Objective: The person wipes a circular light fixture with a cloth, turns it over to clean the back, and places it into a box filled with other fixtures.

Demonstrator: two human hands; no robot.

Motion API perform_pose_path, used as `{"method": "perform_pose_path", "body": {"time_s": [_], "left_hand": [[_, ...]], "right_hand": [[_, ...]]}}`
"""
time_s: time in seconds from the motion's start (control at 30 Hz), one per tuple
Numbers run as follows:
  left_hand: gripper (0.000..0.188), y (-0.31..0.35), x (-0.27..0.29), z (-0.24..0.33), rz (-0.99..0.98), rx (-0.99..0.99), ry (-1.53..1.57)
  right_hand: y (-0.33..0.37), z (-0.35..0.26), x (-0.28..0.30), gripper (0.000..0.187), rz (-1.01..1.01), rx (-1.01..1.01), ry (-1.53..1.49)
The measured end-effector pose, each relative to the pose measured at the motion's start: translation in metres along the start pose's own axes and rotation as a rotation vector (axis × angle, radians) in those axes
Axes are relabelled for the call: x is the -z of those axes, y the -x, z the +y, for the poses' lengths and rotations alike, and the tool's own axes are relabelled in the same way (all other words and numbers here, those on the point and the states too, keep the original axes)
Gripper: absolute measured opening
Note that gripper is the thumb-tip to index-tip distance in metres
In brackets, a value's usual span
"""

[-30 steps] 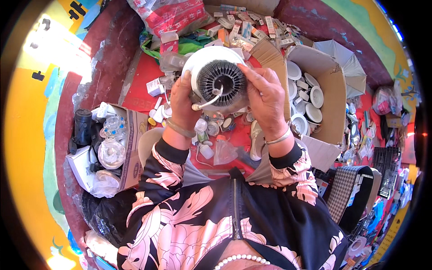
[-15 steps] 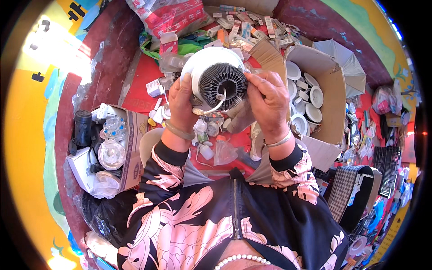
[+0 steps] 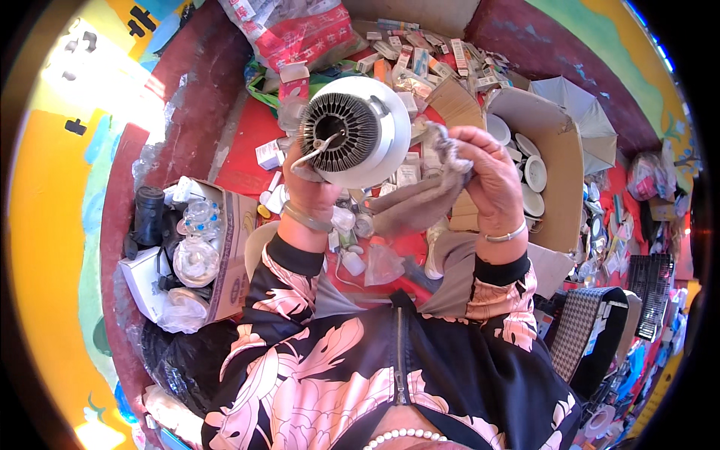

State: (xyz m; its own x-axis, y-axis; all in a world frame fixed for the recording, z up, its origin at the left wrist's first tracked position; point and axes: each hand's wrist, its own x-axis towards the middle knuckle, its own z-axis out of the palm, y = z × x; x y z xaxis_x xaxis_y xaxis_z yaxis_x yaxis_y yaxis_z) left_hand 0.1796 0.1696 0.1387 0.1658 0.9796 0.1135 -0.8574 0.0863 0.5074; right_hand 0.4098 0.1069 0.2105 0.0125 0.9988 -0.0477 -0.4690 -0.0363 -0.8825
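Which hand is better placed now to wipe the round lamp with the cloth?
Probably the right hand: it already grips the grey cloth just beside the white lamp. The left hand holds the lamp from below.

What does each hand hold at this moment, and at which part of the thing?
The left hand holds a round white lamp from below, at its lower rim. The right hand holds a grey cloth, pinched at its upper end.
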Motion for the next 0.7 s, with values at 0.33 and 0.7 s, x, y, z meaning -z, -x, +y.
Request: {"method": "perform_pose_path", "body": {"time_s": [0.33, 0.7], "left_hand": [[0.043, 0.011, -0.023, -0.003, -0.139, 0.037, -0.056], [0.039, 0.019, -0.031, 0.018, -0.187, -0.023, -0.552]], "right_hand": [[0.016, 0.015, -0.038, 0.013, 0.066, 0.289, 0.463], [0.017, 0.002, -0.037, 0.008, 0.099, 0.825, 1.147]]}}
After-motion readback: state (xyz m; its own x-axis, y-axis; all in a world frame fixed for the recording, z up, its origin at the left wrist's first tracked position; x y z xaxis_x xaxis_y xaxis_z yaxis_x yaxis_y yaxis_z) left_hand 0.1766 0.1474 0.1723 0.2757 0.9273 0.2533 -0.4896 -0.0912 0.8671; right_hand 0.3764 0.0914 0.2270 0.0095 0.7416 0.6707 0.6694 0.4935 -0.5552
